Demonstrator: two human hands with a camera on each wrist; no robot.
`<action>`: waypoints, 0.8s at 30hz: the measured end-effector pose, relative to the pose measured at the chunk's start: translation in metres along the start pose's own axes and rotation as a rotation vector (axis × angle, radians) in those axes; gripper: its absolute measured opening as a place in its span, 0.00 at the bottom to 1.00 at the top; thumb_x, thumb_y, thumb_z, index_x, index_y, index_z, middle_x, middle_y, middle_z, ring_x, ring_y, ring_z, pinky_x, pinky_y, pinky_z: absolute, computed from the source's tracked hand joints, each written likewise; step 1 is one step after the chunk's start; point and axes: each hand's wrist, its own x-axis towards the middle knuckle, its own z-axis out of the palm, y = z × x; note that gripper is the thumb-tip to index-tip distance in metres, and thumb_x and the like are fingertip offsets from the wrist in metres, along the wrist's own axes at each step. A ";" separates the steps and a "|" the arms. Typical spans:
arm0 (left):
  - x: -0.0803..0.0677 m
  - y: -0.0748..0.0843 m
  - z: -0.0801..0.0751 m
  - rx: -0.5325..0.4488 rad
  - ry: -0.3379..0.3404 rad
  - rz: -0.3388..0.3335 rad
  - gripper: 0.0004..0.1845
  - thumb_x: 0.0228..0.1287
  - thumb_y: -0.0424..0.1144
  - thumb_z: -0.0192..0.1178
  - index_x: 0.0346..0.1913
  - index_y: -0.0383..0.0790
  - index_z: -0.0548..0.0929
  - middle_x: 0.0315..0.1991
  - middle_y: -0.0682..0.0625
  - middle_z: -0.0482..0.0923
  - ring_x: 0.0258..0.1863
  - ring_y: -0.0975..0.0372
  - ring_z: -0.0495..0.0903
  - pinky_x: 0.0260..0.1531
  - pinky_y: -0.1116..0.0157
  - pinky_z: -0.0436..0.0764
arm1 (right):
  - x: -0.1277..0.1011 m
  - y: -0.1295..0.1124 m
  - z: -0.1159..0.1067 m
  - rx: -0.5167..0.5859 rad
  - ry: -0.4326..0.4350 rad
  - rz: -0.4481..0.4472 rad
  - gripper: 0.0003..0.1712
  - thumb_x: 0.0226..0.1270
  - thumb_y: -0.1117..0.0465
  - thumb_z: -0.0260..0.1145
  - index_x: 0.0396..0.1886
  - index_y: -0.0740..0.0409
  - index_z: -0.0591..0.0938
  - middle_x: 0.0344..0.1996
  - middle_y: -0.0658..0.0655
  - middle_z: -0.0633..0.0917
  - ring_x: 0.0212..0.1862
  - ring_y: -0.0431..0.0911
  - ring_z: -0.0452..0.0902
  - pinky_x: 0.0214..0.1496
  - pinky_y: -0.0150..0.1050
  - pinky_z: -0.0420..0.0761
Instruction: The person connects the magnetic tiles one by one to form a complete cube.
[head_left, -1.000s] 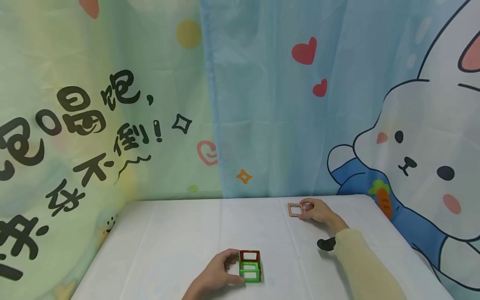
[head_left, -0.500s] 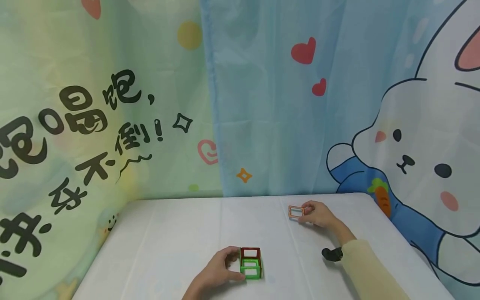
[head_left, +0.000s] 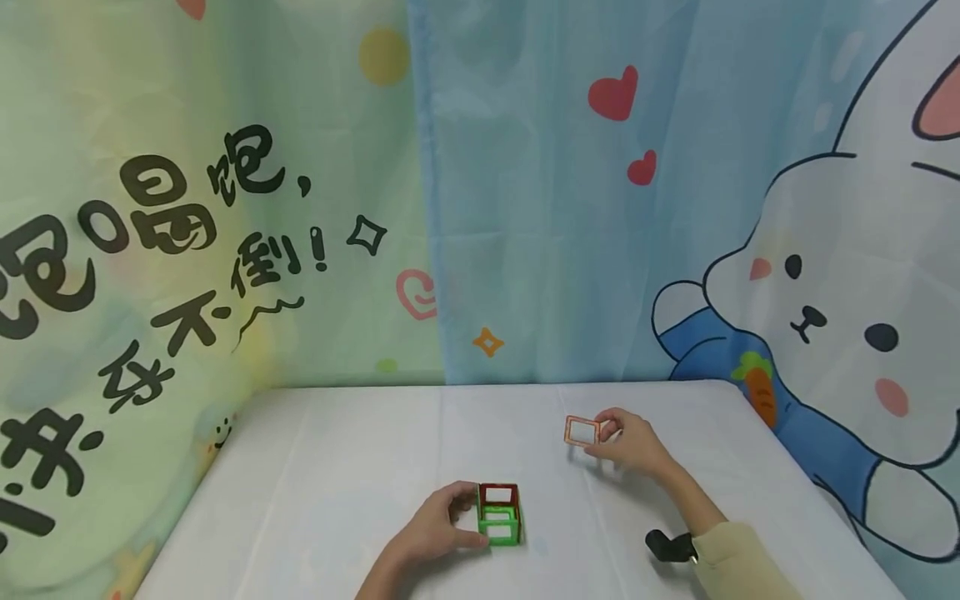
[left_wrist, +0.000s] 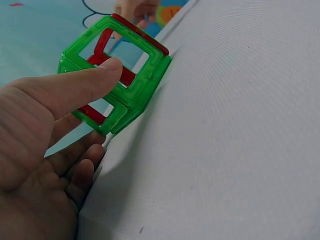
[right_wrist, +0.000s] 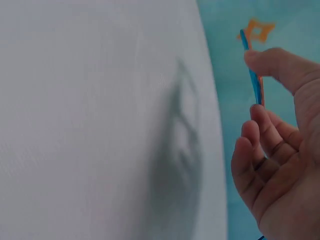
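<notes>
A small open box of square frame tiles, green in front and red at the back, stands on the white table. My left hand holds it from the left, thumb on the green tile in the left wrist view. My right hand pinches an orange square frame tile and holds it lifted above the table, far right of the box. In the right wrist view that tile shows edge-on between thumb and fingers.
Printed curtains hang behind and to both sides of the table: green with black characters on the left, blue with a rabbit on the right. A black wrist strap sits on my right forearm.
My right hand has picked the orange tile up off the far table and drawn it back and slightly left. My left hand stays on the box.
</notes>
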 end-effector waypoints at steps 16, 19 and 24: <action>0.000 -0.001 0.001 0.010 0.016 0.015 0.35 0.46 0.35 0.77 0.60 0.36 0.75 0.48 0.53 0.77 0.48 0.58 0.75 0.52 0.59 0.73 | -0.041 -0.066 0.025 -0.023 -0.005 -0.128 0.30 0.46 0.61 0.81 0.49 0.63 0.78 0.29 0.55 0.78 0.25 0.43 0.68 0.23 0.34 0.70; 0.000 -0.001 0.001 0.017 0.017 0.017 0.35 0.47 0.36 0.77 0.60 0.36 0.75 0.48 0.53 0.77 0.48 0.58 0.75 0.52 0.59 0.73 | -0.046 -0.072 0.033 -0.036 -0.006 -0.157 0.29 0.46 0.61 0.81 0.49 0.61 0.79 0.28 0.54 0.78 0.23 0.42 0.68 0.22 0.34 0.70; 0.002 -0.001 0.002 0.031 0.017 0.021 0.35 0.47 0.37 0.77 0.60 0.37 0.75 0.49 0.54 0.77 0.49 0.59 0.75 0.53 0.60 0.73 | -0.053 -0.080 0.046 -0.051 -0.002 -0.203 0.29 0.46 0.60 0.81 0.48 0.59 0.80 0.27 0.53 0.79 0.21 0.40 0.67 0.22 0.34 0.70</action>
